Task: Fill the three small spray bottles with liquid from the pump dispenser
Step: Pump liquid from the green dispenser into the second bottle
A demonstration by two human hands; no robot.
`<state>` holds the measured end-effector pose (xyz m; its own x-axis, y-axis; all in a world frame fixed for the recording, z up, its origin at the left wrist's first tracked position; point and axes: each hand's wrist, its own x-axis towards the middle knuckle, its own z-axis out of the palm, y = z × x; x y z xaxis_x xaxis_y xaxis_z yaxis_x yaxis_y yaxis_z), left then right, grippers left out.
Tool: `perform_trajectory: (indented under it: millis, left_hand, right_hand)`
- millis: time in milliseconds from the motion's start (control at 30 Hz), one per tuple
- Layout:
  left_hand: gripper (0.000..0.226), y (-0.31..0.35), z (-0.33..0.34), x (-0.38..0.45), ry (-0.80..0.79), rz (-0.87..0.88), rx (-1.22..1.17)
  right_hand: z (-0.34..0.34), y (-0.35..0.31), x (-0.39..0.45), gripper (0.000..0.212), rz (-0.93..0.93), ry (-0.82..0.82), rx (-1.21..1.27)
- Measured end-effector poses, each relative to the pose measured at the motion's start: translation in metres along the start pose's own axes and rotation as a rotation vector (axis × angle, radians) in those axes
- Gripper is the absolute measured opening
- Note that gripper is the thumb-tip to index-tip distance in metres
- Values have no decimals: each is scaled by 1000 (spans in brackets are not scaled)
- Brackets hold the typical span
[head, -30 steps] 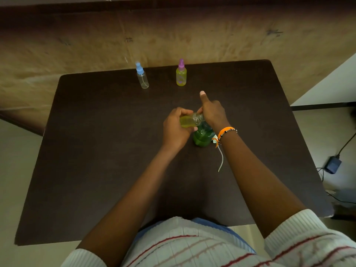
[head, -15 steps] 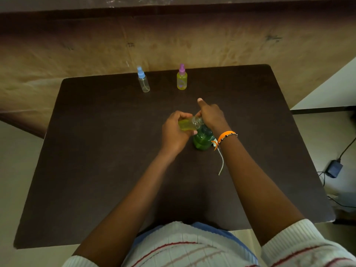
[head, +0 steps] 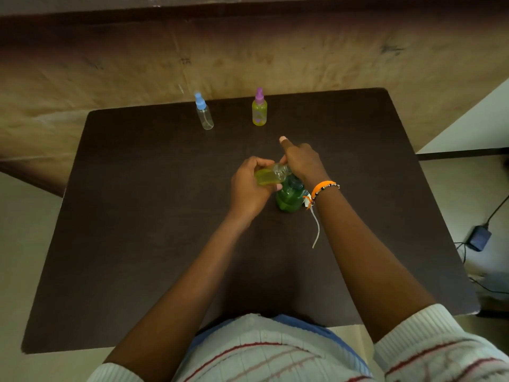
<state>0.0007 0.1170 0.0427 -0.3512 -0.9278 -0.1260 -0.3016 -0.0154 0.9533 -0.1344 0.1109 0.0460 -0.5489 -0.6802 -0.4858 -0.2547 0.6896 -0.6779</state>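
Head view: a dark brown, square worktop (head: 137,244) carries everything. Near its middle the left hand (head: 249,186) curls its fingers around a small clear plastic spray bottle (head: 271,175) that lies tilted almost on its side, its body filled with yellow-green liquid and its open neck pointing right. That neck meets the right hand (head: 301,161), which sits on top of the green translucent pump dispenser (head: 289,197). The right hand covers the pump head completely, so the nozzle and the exact point where it meets the neck are hidden. The right hand's fingers are bent down over the pump while its index finger sticks out straight towards the far edge; whether the fingers close round the pump or only press on it cannot be told. Only the dispenser's lower body shows, standing on the worktop just beside the left hand's thumb.

An orange and beaded bracelet (head: 323,187) circles the right wrist. A thin clear tube (head: 316,230) lies on the worktop beside the right forearm; its upper end is lost behind the wrist.

Near the far edge stand two more bottles, well apart from the hands: a clear, seemingly unfilled spray bottle with a blue cap (head: 204,114) on the left, and a yellow-green filled spray bottle with a purple cap (head: 259,111) on the right, both upright.
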Motion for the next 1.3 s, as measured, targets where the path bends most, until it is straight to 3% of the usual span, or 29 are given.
perform_trajectory:
  millis: [400,600,733,967,1133,1300]
  left_hand:
    - [44,-3,2,-2,-14,-38,0]
    - [43,-2,0,-4,-6,-3,-14]
    - [41,0,-1,-2,1,36,16]
    - [46,10,-2,-2,47,210,186]
    - [47,12,-3,-2,58,218,198]
    - [48,13,-3,-3,57,210,200]
  right_hand:
    - [3,6,-2,78,-6,48,-2]
    - [-3,2,-2,57,-12,6,111]
    - [-3,0,-1,54,8,15,209]
    - [-2,-2,3,43,99,-37,320]
    - [-12,-10,-7,49,199,-180,467]
    - [-16,-9,-1,49,129,-125,350]
